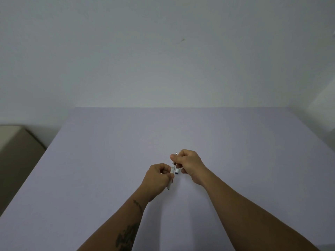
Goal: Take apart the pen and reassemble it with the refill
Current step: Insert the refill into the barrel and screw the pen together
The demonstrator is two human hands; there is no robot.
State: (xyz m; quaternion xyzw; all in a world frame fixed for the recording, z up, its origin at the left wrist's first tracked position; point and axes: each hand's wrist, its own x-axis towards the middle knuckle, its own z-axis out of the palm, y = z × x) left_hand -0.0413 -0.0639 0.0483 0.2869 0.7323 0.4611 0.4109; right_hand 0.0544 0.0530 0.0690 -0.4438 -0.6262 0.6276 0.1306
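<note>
Worktop [108, 160], pale lilac, is filling the lower view and running back to a plain wall; nothing is lying on it that I can make out. A beige box-like thing [16, 142] is sitting off its left edge.

Both forearms are reaching in from the near edge and meeting over the middle of the worktop, somewhat nearer the near edge than the far one.

Left hand [157, 175] is curling its grip closed around the white pen barrel [171, 175], thumb and fingers pinching the upper part; the barrel's lower end is sticking out below the hand, angled down toward the near edge.

Right hand [188, 163] is closing its grip on two pieces: a thin refill [175, 158] with its metal tip poking up past the thumb toward the far edge, and a short white piece with a dark end, probably the cap or tip section [177, 171], hanging below the fingers. Too small to say which.

Refill's lower end is appearing to sit at or just inside the barrel's open top; cannot tell whether it is entering or leaving.

Judgement: pen is apart, and the step in hand is at the refill-and-barrel junction. Next move is calling for lining the refill up with the barrel's axis and sliding it straight, then fitting the short piece back on without dropping it.
</note>
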